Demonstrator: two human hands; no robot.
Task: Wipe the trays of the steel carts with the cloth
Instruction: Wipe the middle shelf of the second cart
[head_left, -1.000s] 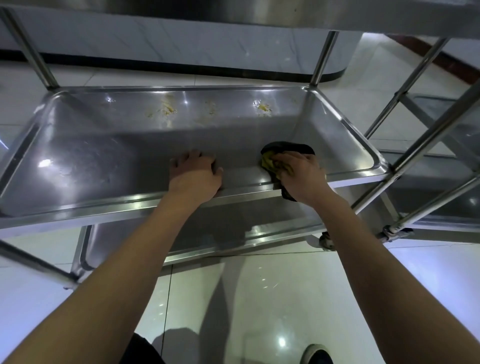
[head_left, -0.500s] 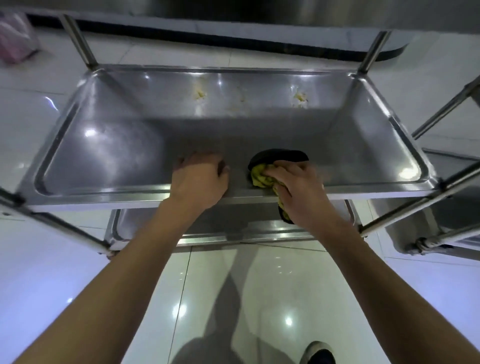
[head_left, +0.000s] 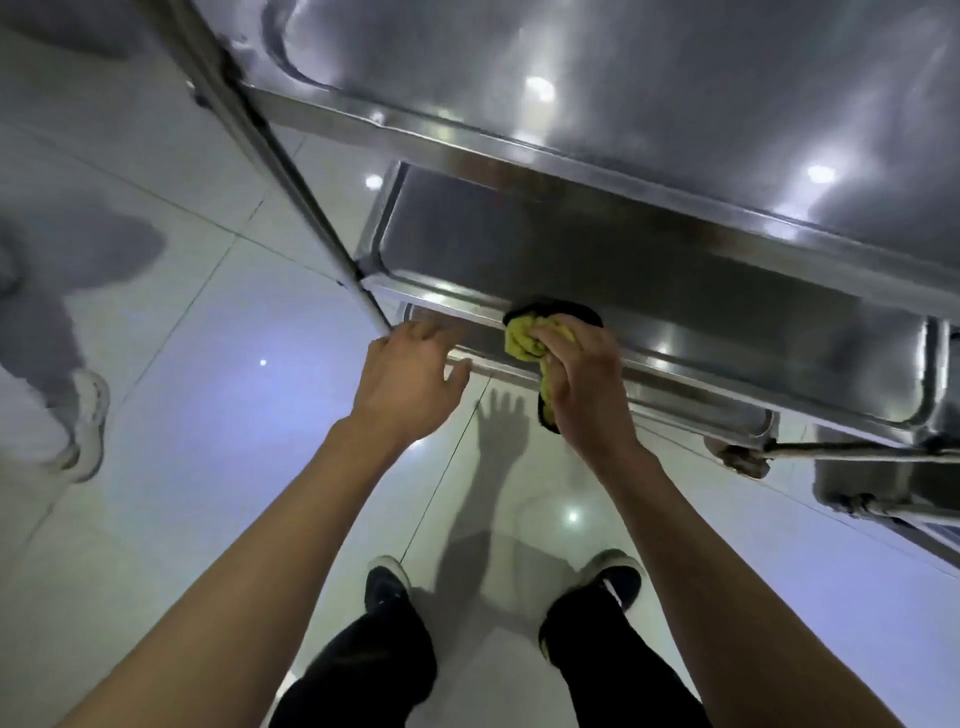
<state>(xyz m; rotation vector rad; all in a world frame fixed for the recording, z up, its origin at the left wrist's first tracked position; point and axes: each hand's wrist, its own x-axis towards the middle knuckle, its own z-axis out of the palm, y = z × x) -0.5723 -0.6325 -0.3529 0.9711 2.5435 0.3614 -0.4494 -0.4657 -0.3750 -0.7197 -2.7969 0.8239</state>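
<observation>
I look steeply down at a steel cart. Its top tray (head_left: 649, 93) fills the upper right, and a middle tray (head_left: 597, 254) lies below it. My right hand (head_left: 582, 384) grips a bunched yellow and black cloth (head_left: 524, 338) against the near rim of the middle tray. My left hand (head_left: 410, 374) hovers with fingers spread loosely, just off the tray's near left corner by the cart post (head_left: 291, 171), holding nothing.
A lower tray rim (head_left: 675, 400) shows under the middle one. A second cart's frame (head_left: 883, 478) stands at the right. Another person's leg and white shoe (head_left: 88, 415) are at the left. My own shoes (head_left: 384, 582) stand on glossy white floor tiles.
My head has risen and tilted down, so the top tray now fills the view. My left hand has let go of the middle tray's rim and opened. The right hand keeps the cloth.
</observation>
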